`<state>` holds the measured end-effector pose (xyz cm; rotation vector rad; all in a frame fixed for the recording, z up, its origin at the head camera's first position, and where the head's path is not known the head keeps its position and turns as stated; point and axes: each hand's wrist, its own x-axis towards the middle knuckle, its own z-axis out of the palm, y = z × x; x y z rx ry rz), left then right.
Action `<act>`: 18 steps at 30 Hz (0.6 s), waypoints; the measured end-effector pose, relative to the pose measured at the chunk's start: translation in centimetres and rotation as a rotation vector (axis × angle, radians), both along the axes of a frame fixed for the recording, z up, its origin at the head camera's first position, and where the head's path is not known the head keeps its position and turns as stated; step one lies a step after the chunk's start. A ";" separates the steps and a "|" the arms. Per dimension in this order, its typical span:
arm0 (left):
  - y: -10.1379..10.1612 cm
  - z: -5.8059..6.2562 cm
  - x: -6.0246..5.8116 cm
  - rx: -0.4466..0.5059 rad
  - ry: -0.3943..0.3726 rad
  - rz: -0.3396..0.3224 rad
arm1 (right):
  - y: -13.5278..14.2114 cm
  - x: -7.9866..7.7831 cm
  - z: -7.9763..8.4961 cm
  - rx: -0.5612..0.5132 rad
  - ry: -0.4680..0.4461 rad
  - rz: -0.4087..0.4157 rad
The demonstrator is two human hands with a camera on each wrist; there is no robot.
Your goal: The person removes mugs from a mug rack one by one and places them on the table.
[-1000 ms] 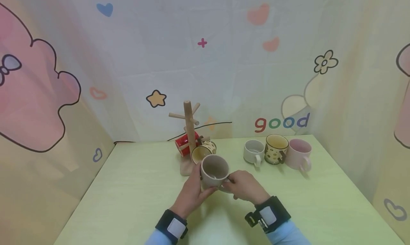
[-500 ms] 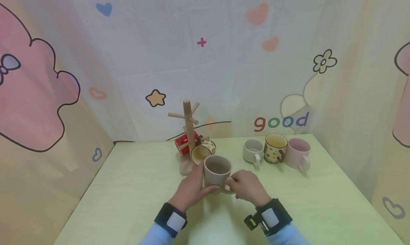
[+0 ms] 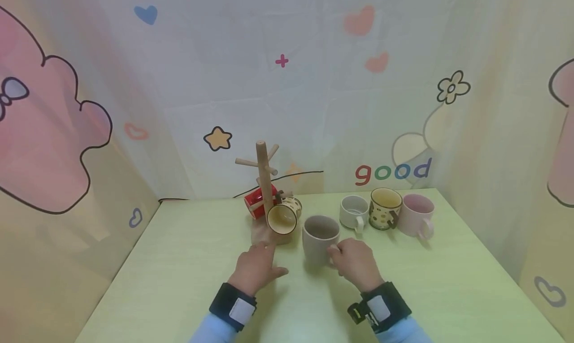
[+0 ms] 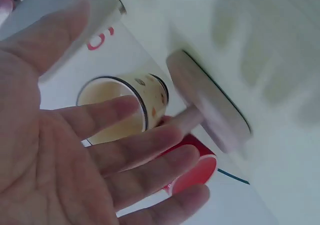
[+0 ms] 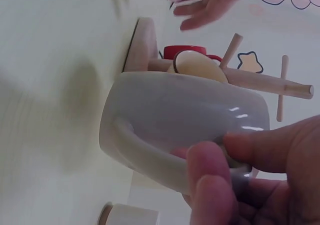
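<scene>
A grey mug stands upright in front of the wooden mug tree, to its right. My right hand grips the mug by its handle, thumb and fingers pinched round it in the right wrist view. Apart from the mug, my left hand has spread fingers and holds nothing; the left wrist view shows its bare palm. Beyond it, a yellow patterned mug hangs tilted on a low peg, mouth facing me. A red mug hangs behind the post.
At the back right stand a small white mug, a yellow patterned mug and a pink mug in a row. The tree's upper pegs stick out bare. A printed curtain hangs behind the pale green table.
My left hand has let go of the grey mug and drawn back to the left. The mug has moved right in my right hand and is turned more upright.
</scene>
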<state>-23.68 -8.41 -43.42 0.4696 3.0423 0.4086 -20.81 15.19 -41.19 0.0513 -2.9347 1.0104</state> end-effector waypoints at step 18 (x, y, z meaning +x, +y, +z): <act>-1.0 -0.2 0.2 -0.096 0.002 0.041 | 3.8 -0.1 -1.7 0.052 0.104 -0.193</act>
